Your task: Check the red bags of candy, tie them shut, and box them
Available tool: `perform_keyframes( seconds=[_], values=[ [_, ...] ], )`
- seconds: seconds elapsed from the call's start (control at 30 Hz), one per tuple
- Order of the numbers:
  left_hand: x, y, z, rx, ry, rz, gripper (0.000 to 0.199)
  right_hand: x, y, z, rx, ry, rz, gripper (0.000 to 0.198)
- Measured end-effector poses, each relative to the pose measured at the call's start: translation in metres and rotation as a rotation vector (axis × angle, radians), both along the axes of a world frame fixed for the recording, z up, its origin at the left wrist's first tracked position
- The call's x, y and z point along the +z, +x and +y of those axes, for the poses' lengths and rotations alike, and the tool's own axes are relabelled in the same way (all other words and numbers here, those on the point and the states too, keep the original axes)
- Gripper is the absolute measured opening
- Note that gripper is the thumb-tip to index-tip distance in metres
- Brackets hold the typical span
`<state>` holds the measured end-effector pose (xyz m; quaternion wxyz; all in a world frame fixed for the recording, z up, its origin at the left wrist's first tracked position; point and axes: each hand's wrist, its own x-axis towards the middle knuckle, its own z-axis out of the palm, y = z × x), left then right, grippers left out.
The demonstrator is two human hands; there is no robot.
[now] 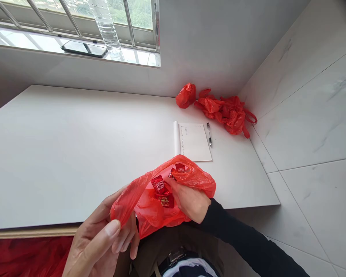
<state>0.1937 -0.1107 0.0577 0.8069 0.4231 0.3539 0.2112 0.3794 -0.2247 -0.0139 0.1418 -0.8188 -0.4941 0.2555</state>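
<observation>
My left hand (pixel 103 234) pinches the rim of a thin red plastic bag (pixel 144 209) between thumb and fingers, keeping its mouth wide. Inside the bag, my right hand (pixel 190 200) reaches in among small shiny red packets (pixel 158 184), its fingers closed on one of them; the fingertips are partly covered by wrappers and plastic. Another packet, with a gold print (pixel 165 201), lies just below the fingers. The bag hangs over the table's front edge, close to my body.
On the white table (pixel 83 154) lie an open notepad (pixel 194 142) and a black pen (pixel 209 134). Crumpled red bags (pixel 225 111) and a red bundle (pixel 186 95) rest against the wall. A phone (pixel 84 49) and water bottle (pixel 106 30) occupy the windowsill. Red material (pixel 29 256) sits below the table edge, left.
</observation>
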Motion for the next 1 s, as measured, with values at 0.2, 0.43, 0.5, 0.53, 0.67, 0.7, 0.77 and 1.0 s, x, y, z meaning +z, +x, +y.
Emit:
perform_keyframes(
  seconds=[0.2,0.43,0.5,0.53,0.67,0.7,0.77,1.0],
  values=[
    [-0.002,0.003,0.001,-0.045,0.005,0.009,0.045,0.004,0.004,-0.014,0.039,-0.024,0.011,0.057],
    [0.002,0.006,-0.003,-0.029,0.005,0.026,0.040,0.026,-0.010,-0.018,0.248,-0.131,0.013,0.047],
    [0.004,0.009,-0.004,-0.023,-0.009,0.055,0.041,0.027,-0.009,-0.022,0.212,-0.200,-0.043,0.042],
    [0.004,0.011,-0.005,-0.020,-0.016,0.067,0.037,0.027,-0.008,-0.024,0.184,-0.229,-0.074,0.037],
    [0.005,0.015,-0.005,-0.015,-0.022,0.080,0.021,0.022,-0.002,-0.028,0.122,-0.204,-0.090,0.033],
    [0.005,0.015,-0.006,-0.027,-0.024,0.084,0.028,0.022,-0.001,-0.026,0.103,-0.188,-0.098,0.037],
    [0.004,0.016,-0.007,-0.042,-0.030,0.090,0.036,0.021,0.003,-0.020,0.028,-0.144,-0.143,0.046],
    [0.004,0.019,-0.011,-0.034,0.018,0.058,0.041,0.023,0.014,-0.016,-0.089,-0.099,-0.195,0.050]
  ],
)
